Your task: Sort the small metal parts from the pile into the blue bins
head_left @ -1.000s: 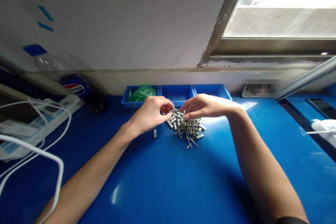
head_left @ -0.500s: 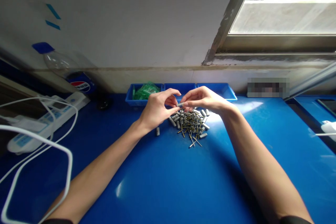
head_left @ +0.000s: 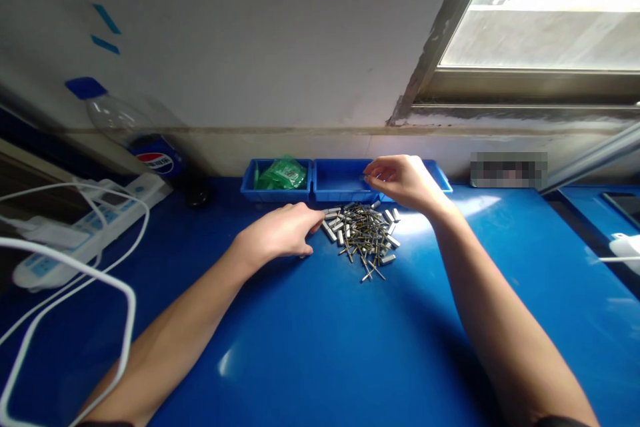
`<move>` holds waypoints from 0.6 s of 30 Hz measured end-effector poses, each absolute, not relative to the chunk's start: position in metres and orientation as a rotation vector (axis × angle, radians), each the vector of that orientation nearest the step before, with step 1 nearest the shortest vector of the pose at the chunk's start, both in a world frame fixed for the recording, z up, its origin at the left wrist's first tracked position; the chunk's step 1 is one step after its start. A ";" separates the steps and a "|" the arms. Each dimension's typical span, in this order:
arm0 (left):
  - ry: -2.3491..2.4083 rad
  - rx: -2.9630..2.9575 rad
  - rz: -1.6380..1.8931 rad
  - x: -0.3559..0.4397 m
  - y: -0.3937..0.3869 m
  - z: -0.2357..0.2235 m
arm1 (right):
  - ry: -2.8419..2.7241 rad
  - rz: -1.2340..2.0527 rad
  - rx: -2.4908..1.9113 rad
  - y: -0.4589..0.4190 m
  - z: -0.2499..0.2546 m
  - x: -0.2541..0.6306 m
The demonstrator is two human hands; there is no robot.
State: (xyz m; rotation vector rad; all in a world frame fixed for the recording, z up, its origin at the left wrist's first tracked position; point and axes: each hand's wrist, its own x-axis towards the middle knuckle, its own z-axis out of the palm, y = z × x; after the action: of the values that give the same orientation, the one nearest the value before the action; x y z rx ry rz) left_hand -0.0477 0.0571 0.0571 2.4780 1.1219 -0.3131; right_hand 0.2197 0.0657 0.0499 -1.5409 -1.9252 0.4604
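My left hand (head_left: 280, 230) is low over the blue table, left of a pile of small metal parts (head_left: 367, 233), its thumb and fingers apart. Grey metal cylinders and thin brass-coloured pins make up this pile. One loose grey cylinder (head_left: 302, 255) is mostly hidden beneath the left thumb. Above the middle blue bin (head_left: 337, 195), near its right end, my right hand (head_left: 403, 180) has its fingertips pinched together. A small metal piece (head_left: 365, 177) shows faintly at those fingertips; its shape is hard to make out.
Green plastic packets (head_left: 285, 173) fill the left bin (head_left: 250, 192). The right bin (head_left: 440, 177) is partly behind my right hand. A cola bottle (head_left: 155, 153), a power strip (head_left: 90, 233) and white cables (head_left: 131, 307) occupy the left side. A window (head_left: 540, 40) is at upper right.
My hands have separated after meeting around a small grey cylinder above the pile. The left moved down and left to the table; the right moved up and right over the bins.
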 end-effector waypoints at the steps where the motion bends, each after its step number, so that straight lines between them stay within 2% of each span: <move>1: 1.128 2.467 -0.315 -0.046 0.057 0.056 | -1.944 0.442 -1.551 0.066 0.049 0.220; 8: 1.034 2.441 -0.099 -0.048 0.061 0.048 | -1.992 0.597 -1.492 0.065 0.051 0.221; 18: 0.825 2.051 0.615 -0.035 0.070 0.056 | -1.997 0.633 -1.405 0.060 0.063 0.217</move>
State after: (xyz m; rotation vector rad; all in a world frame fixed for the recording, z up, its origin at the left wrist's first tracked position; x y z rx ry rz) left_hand -0.0350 0.0696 0.0565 2.0506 0.8252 0.6154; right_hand 0.2166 0.0601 0.0630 -1.4053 -1.9971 0.6331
